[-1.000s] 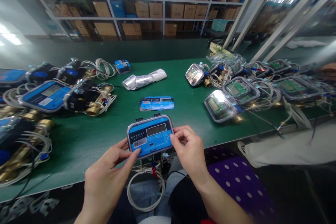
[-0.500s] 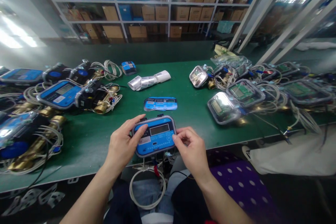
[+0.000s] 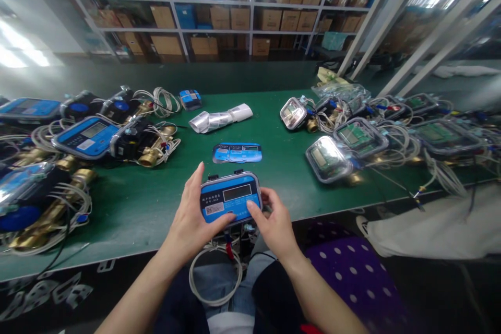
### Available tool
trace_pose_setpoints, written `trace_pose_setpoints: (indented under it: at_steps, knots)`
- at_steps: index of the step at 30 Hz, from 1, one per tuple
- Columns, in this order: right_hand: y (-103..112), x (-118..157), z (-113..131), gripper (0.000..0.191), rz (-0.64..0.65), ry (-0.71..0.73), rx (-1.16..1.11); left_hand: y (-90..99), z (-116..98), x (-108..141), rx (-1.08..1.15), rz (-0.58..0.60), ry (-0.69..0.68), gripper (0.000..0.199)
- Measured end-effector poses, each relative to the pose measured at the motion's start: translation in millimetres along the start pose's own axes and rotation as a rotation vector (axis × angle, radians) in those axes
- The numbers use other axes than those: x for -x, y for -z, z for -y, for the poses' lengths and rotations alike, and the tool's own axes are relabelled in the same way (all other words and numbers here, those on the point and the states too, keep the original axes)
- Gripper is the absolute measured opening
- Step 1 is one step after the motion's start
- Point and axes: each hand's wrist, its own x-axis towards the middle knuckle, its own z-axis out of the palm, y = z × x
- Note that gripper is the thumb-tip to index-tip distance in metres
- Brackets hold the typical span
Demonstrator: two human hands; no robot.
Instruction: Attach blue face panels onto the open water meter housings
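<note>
Your left hand (image 3: 194,219) grasps the blue-faced meter (image 3: 230,197) along its left side, thumb across the lower face, and your right hand (image 3: 274,219) grips its right side, thumb on the front. The meter is at the near edge of the green table (image 3: 156,195), above your lap, with a coiled pale cable (image 3: 216,302) hanging below. Just beyond it lie blue label plates (image 3: 237,153); farther back rests a silvery roll (image 3: 221,119). Clear-covered meters (image 3: 327,159) sit to your right.

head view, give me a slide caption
Two hands hold a blue-faced meter at the edge of a green bench, more meters on both sides.
</note>
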Motion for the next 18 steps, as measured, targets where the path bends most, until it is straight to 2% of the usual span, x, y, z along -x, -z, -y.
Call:
trace_pose_setpoints:
  at_steps: [3, 7, 9, 12, 13, 15, 18]
  knots:
    - [-1.7, -0.2, -1.2, 0.042, 0.053, -0.016, -0.033, 1.2, -0.2, 1.8, -0.027, 0.029, -0.058, 0.106]
    - [-2.0, -1.6, 1.3, 0.043, 0.072, -0.017, -0.073, 7.0, 2.1, 1.1, 0.023, 0.113, -0.013, 0.089]
    - [-2.2, -2.0, 2.9, 0.043, 0.070, -0.020, -0.086, 10.6, 4.4, 1.1, 0.000, 0.156, -0.038, 0.078]
    - [-2.8, -2.5, 4.1, 0.043, 0.070, -0.024, -0.093, 13.0, 5.9, 1.3, -0.193, 0.095, -0.165, 0.064]
    - [-3.2, -2.7, 4.3, 0.044, 0.068, -0.025, -0.094, 12.7, 4.9, 0.9, -0.291, 0.056, -0.226, 0.065]
    - [-4.2, -3.4, 4.8, 0.044, 0.059, -0.020, -0.093, 11.2, -0.9, -1.8, -0.474, 0.027, -0.360, 0.080]
    - [-6.3, -3.2, 6.9, 0.046, 0.074, -0.002, -0.111, 8.8, -18.3, -10.1, -0.628, 0.104, -0.467, 0.109]
